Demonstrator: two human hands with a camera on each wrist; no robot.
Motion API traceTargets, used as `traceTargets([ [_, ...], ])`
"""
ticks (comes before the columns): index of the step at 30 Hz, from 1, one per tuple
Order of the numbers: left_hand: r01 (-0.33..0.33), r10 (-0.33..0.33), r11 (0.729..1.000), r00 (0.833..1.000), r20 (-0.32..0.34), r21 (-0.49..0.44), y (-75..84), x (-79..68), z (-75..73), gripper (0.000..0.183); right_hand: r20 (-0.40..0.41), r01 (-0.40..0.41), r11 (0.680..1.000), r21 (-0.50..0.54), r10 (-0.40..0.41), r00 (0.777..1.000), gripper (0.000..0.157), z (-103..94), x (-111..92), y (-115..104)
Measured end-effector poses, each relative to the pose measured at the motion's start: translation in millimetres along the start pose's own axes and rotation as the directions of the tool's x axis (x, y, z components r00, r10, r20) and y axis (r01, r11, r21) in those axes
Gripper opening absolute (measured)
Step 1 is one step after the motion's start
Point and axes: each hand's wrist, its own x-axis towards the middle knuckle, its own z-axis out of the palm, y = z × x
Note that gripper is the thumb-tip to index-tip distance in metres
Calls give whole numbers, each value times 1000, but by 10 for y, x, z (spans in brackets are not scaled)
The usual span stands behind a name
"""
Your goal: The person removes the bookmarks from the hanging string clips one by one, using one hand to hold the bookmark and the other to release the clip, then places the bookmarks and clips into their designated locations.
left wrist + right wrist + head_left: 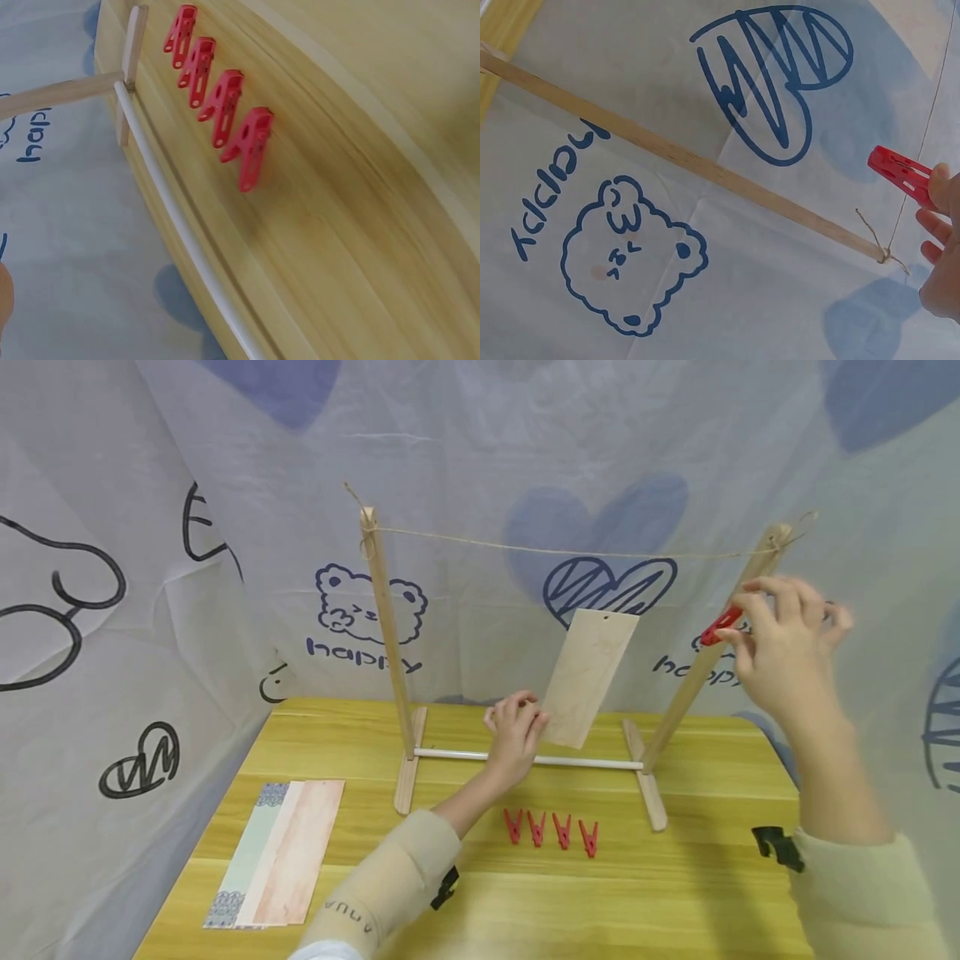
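Note:
In the head view my left hand (pixel 516 735) pinches the lower left edge of a pale rectangular card (pixel 588 681), which has a small hole near its top. The card is tilted and hangs in the air below the string (pixel 525 548). My right hand (pixel 791 647), raised at the right post, pinches a red clothespin (pixel 722 627) between thumb and fingers. The same clothespin (pixel 901 174) shows in the right wrist view close to the string. Several more red clothespins (pixel 562 832) lie in a row on the table.
The wooden stand has a left post (pixel 390 627), a right post (pixel 686 685) and a white crossbar (pixel 588 762) low between them. Overlapping patterned and pinkish cards (pixel 300 852) lie at the table's left. A printed cloth (pixel 465 460) hangs behind.

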Motion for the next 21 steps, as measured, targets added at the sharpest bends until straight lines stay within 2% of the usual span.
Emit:
traceTargets([
  [7, -34, 34, 999, 998, -44, 11, -76, -90, -75, 43, 14, -10, 1000, 14, 10, 1000, 29, 85, -63, 0],
  [21, -3, 2, 1000, 998, -57, -13, -177, -253, -225, 42, 38, -33, 999, 39, 31, 999, 30, 252, -194, 0],
])
